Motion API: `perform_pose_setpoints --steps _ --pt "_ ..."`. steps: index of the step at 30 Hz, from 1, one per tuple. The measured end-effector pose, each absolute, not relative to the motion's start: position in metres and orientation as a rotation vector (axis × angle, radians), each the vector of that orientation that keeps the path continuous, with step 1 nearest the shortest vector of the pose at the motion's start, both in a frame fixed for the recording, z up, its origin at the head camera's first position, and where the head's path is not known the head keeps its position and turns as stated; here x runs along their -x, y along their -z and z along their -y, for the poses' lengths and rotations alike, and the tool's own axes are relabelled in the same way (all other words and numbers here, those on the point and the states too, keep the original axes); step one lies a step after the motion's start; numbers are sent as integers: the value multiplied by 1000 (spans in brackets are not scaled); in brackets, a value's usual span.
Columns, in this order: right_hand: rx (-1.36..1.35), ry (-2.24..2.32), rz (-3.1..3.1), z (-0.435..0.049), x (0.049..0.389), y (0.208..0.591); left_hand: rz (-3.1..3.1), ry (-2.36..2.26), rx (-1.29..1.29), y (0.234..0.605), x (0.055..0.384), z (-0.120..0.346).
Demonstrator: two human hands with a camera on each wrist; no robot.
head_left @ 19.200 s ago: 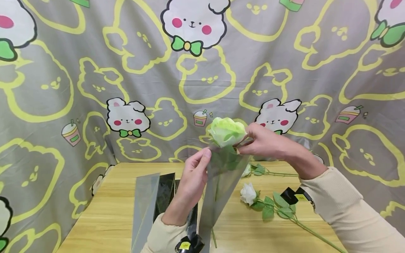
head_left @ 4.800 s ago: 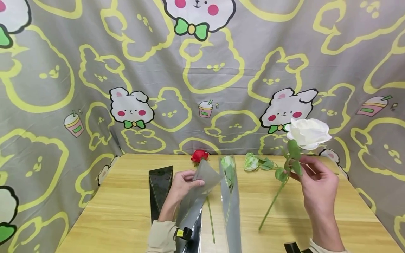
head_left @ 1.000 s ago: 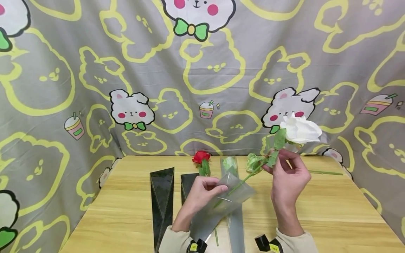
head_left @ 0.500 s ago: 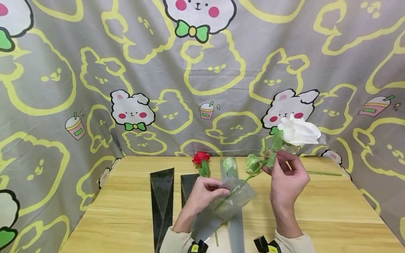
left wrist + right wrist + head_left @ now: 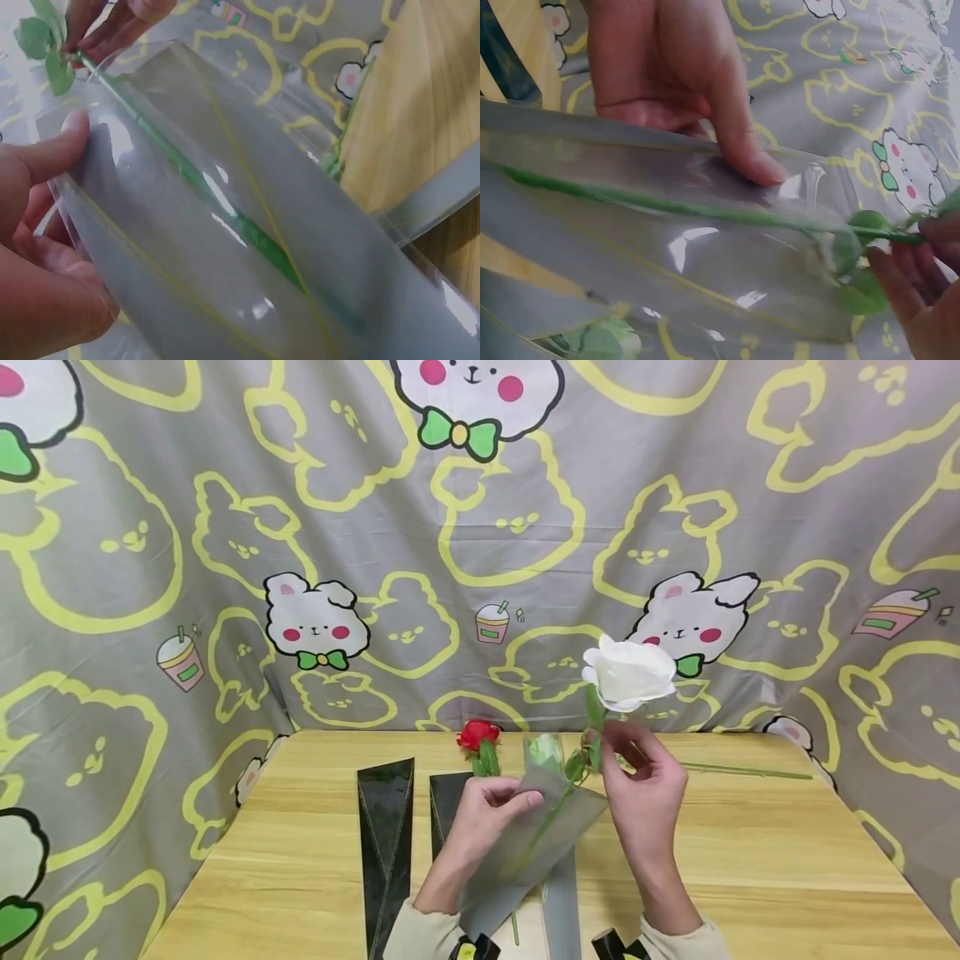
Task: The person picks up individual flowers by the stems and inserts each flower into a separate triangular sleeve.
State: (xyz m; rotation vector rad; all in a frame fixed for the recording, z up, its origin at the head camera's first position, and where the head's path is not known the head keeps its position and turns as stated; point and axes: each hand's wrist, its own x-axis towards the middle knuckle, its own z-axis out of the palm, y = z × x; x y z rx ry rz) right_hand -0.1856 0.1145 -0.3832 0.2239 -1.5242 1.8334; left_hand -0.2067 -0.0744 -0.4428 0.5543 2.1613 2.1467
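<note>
My right hand [image 5: 648, 789] pinches the stem of a white artificial rose [image 5: 630, 675] just under its bloom and leaves. The rose tilts, and its stem [image 5: 682, 206] runs inside a clear grey flower sleeve [image 5: 543, 835]. Thumb and fingers of my left hand [image 5: 487, 814] grip the sleeve near its upper edge. Through the film in the left wrist view, the green stem [image 5: 172, 154] shows, while the leaves [image 5: 56, 64] are outside the mouth, beside the right hand's fingers. The bloom lies outside both wrist views.
Behind the hands lie a red rose [image 5: 478, 737] and a pale green rose [image 5: 546, 750] in its own grey sleeve [image 5: 561, 902]. Black-looking sleeves [image 5: 386, 843] lie on the left of the wooden table [image 5: 285, 843]. Another stem [image 5: 750, 770] lies at the back right.
Since several seconds ago, the white rose's stem has entered the sleeve. In the last half second my right hand has moved left with the rose, bringing its leaves to the sleeve's mouth.
</note>
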Motion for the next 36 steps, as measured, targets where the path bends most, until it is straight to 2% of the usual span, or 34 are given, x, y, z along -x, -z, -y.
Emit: perform_pose_setpoints --steps 5,15,21,27,36 --pt "-246 -1866 1707 -121 180 380 -2124 -2199 -448 441 205 72" --pt "-250 -1992 1584 -125 178 376 -2165 -2040 -678 435 200 73" --pt "-220 -2098 1643 -126 183 372 -2219 -2074 -598 429 197 74" --pt "-295 -2034 1913 -137 194 346 -2179 -2065 -575 411 197 75" --pt "-438 -1996 1994 -151 202 299 -2103 -2188 -461 372 196 66"
